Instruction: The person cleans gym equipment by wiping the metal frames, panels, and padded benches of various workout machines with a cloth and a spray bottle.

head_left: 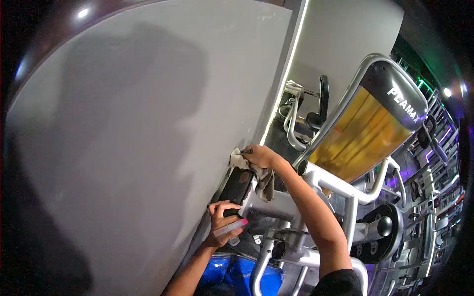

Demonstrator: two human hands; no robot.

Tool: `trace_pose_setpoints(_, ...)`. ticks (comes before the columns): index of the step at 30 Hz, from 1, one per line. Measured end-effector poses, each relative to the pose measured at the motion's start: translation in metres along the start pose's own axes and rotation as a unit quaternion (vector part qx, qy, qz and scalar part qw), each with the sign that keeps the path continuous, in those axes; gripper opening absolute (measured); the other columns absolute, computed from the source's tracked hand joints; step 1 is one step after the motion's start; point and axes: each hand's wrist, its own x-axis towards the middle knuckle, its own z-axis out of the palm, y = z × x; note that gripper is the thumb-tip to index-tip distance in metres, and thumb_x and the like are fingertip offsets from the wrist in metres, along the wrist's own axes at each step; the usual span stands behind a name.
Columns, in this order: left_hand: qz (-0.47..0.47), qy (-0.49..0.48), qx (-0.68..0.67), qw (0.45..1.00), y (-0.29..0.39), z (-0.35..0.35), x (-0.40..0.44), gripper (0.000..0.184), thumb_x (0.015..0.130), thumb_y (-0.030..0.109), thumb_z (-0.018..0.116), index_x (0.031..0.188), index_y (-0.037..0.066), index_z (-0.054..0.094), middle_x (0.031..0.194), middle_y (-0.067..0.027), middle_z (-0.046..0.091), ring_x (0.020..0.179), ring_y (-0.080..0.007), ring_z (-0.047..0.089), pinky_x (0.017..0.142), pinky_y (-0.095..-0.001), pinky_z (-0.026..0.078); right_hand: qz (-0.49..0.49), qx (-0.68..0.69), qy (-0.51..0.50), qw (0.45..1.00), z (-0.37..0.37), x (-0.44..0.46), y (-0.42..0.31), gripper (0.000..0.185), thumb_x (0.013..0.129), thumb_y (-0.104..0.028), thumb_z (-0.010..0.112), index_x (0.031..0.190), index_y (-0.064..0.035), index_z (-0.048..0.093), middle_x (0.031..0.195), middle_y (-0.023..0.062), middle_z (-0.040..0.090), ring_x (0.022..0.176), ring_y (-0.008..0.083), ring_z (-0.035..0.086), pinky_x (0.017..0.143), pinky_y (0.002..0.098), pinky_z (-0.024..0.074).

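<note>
My right hand is closed on a greyish cloth, pressing part of it against the far end of a black pad on a silver-framed gym machine. The rest of the cloth hangs down beside the pad. My left hand is at the pad's near end, its fingers curled over the edge. In that same hand lies a slim clear bottle with a bright pink tip; its contents cannot be made out.
A plain grey wall rises close along the left. Silver tubes and a yellow shroud of the machine stand at the right. Below my hands is a blue surface. A round black pad sticks out at lower right.
</note>
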Motion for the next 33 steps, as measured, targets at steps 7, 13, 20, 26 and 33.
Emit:
trace_pose_setpoints(7, -0.022, 0.006, 0.011, 1.0, -0.001, 0.004, -0.003, 0.038, 0.08, 0.052, 0.061, 0.078, 0.015, 0.072, 0.122, -0.0042, 0.059, 0.124, -0.0285, 0.035, 0.107, -0.0444, 0.021, 0.031, 0.028, -0.235, 0.971, -0.005, 0.014, 0.024, 0.032, 0.085, -0.024, 0.054, 0.097, 0.0025, 0.069, 0.092, 0.0198, 0.07, 0.081, 0.0291, 0.068, 0.069, 0.0427, 0.0525)
trace_pose_setpoints(13, -0.026, 0.029, 0.008, 0.999, 0.004, 0.001, -0.001, 0.038, 0.079, 0.053, 0.061, 0.077, 0.017, 0.072, 0.12, -0.0033, 0.059, 0.121, -0.0296, 0.036, 0.107, -0.0449, 0.022, 0.236, 0.123, -0.304, 0.915, 0.036, 0.042, 0.093, 0.031, 0.084, -0.023, 0.055, 0.089, 0.0036, 0.071, 0.086, 0.0136, 0.071, 0.072, 0.0214, 0.067, 0.063, 0.0397, 0.0522)
trace_pose_setpoints(20, -0.01, 0.013, 0.021, 1.0, -0.003, 0.005, -0.004, 0.038, 0.079, 0.053, 0.061, 0.078, 0.017, 0.073, 0.12, -0.004, 0.059, 0.121, -0.0289, 0.036, 0.108, -0.0445, 0.023, -0.071, 0.018, -0.11, 0.991, -0.004, 0.005, 0.034, 0.044, 0.087, -0.026, 0.047, 0.116, 0.0042, 0.062, 0.108, 0.029, 0.065, 0.094, 0.0422, 0.064, 0.082, 0.0418, 0.0506)
trace_pose_setpoints(26, 0.002, 0.021, 0.009, 1.0, -0.001, 0.002, -0.001, 0.039, 0.08, 0.053, 0.061, 0.078, 0.016, 0.073, 0.12, -0.005, 0.059, 0.121, -0.0279, 0.037, 0.108, -0.0443, 0.023, 0.16, 0.088, -0.192, 0.964, 0.076, 0.066, 0.103, 0.043, 0.087, -0.023, 0.047, 0.115, 0.0074, 0.062, 0.116, 0.021, 0.066, 0.095, 0.0315, 0.064, 0.081, 0.0424, 0.0496)
trace_pose_setpoints(33, 0.02, 0.007, 0.02, 1.0, -0.009, 0.001, -0.003, 0.035, 0.079, 0.049, 0.063, 0.082, 0.015, 0.074, 0.121, -0.0028, 0.059, 0.122, -0.0271, 0.036, 0.106, -0.0432, 0.022, -0.099, -0.16, -0.081, 0.979, 0.03, -0.008, 0.064, 0.032, 0.087, -0.02, 0.052, 0.095, 0.0049, 0.07, 0.095, 0.0196, 0.072, 0.087, 0.0312, 0.069, 0.078, 0.0417, 0.0546)
